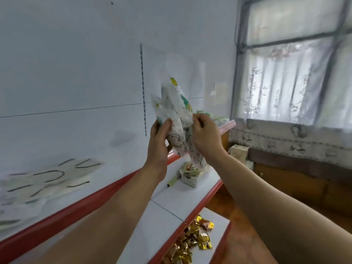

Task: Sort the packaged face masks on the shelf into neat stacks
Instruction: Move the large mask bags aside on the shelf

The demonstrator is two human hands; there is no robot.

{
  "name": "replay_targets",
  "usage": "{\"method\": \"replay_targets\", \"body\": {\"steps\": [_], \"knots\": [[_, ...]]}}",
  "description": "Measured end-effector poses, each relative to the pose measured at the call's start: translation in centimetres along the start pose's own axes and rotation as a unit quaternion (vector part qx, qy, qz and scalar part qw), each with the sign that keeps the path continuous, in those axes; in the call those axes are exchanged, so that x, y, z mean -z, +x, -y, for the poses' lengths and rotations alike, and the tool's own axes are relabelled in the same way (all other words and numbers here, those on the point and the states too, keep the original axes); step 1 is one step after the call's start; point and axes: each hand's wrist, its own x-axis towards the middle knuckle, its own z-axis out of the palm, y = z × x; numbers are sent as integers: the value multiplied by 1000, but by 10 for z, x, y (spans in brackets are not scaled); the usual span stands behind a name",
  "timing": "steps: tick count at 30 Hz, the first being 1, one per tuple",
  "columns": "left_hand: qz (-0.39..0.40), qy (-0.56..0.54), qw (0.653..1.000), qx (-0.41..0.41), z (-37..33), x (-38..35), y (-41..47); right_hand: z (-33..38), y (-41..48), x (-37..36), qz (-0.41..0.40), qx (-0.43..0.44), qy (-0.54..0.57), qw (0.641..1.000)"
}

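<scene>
- left hand (159, 138) and right hand (204, 137) both pinch a bunch of clear plastic face mask packets (176, 119), print too blurry to read
- more pale mask packets (43, 183) lying on the red-edged white shelf (106, 189) are smeared, cut off at left

The mask packets (43, 180) lying on the upper shelf (76, 212) at left are smeared by blur, and their print is unreadable. The held packets (175, 111) hide the left hand's (159, 138) fingers. The gold sachets (192, 242) run off the bottom edge.

Between left hand (159, 139) and right hand (206, 139): clear plastic mask packets (176, 115); below them, white mesh basket (190, 180) on red-edged white shelf (181, 200); gold foil sachets (194, 242) lower.
</scene>
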Motion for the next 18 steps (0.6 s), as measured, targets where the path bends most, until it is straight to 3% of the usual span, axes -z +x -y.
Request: {"method": "replay_targets", "body": {"steps": [9,18], "knots": [[70,-30,996,42,131,-92,136,-139,130,52,-55,-11,-52,997],[58,12,998,6,202,-150,316,-236,316,49,-38,25,-92,995]]}}
